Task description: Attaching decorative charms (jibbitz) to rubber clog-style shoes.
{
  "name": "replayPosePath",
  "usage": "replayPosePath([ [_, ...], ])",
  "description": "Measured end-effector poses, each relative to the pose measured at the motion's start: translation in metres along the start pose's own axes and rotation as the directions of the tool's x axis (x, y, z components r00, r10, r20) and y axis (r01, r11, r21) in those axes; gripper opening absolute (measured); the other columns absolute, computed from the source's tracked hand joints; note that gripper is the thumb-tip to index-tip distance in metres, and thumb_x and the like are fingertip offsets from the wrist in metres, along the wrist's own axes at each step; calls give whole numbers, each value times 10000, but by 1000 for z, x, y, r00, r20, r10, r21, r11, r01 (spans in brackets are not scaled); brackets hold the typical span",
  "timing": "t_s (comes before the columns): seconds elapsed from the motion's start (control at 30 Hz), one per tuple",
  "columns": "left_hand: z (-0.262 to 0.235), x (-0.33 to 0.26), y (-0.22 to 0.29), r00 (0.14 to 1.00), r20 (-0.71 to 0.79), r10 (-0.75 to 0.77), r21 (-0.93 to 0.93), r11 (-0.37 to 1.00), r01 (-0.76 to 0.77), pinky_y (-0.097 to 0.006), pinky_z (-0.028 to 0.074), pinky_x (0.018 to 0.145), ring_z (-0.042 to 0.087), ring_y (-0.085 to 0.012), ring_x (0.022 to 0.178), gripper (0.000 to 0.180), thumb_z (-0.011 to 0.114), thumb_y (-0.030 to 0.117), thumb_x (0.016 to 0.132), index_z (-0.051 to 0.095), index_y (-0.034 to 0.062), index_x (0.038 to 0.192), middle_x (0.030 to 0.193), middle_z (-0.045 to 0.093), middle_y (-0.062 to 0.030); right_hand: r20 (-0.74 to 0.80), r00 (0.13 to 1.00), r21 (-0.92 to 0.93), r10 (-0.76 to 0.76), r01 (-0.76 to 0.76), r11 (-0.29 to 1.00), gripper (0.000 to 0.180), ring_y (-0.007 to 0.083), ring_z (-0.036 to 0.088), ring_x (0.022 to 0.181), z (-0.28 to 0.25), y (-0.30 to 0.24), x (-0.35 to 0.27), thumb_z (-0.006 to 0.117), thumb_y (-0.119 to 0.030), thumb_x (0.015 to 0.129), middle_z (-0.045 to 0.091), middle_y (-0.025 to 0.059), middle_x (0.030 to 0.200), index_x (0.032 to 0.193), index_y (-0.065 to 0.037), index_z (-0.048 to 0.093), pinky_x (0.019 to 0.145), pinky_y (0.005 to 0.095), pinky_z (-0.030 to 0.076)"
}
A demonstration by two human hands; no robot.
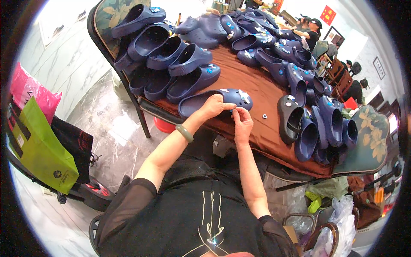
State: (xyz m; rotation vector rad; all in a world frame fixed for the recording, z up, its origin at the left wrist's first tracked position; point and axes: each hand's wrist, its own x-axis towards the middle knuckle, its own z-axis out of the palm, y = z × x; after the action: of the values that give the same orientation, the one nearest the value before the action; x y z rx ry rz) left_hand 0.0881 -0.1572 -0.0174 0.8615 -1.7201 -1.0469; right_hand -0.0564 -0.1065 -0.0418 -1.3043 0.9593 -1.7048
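A navy blue clog [195,103] lies on its side at the table's near edge, its toe pointing right. White and blue charms [243,96] decorate its upper. My left hand [214,106] grips the clog from above, with the index finger stretched toward the toe. Close against the same edge of the shoe, my right hand [243,122] has thumb and fingers pinched together. A bluish speck shows at those fingertips, too small to make out. To the right of my hands, a small loose charm [264,116] rests on the brown cloth [252,81].
Stacked navy clogs [184,60] stand at the left, and more clogs [274,64] run along the far and right sides. A dark clog [290,119] sits nearest on the right. Bags [43,150] hang at far left. People [311,32] work in the background.
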Motion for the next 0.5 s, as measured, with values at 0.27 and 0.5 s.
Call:
replayPosePath([
  [0.27, 11, -2, 18, 988, 40, 149, 6, 989, -150, -287, 449, 852, 558, -99, 915, 235, 610, 192, 869, 640, 13, 1018, 966, 644, -10, 39, 998, -18, 40, -40, 999, 94, 66, 567, 785, -16, 3, 18, 674, -46, 809, 623, -13, 840, 890, -24, 630, 726, 210, 461],
  [0.5, -5, -11, 12, 998, 50, 33, 118, 992, -38, -299, 456, 824, 555, -116, 891, 328, 622, 219, 835, 598, -16, 1063, 956, 623, -50, 47, 995, -64, 94, -91, 994, 80, 41, 534, 689, -6, 5, 17, 686, -46, 798, 608, -18, 756, 843, -32, 621, 642, 199, 448],
])
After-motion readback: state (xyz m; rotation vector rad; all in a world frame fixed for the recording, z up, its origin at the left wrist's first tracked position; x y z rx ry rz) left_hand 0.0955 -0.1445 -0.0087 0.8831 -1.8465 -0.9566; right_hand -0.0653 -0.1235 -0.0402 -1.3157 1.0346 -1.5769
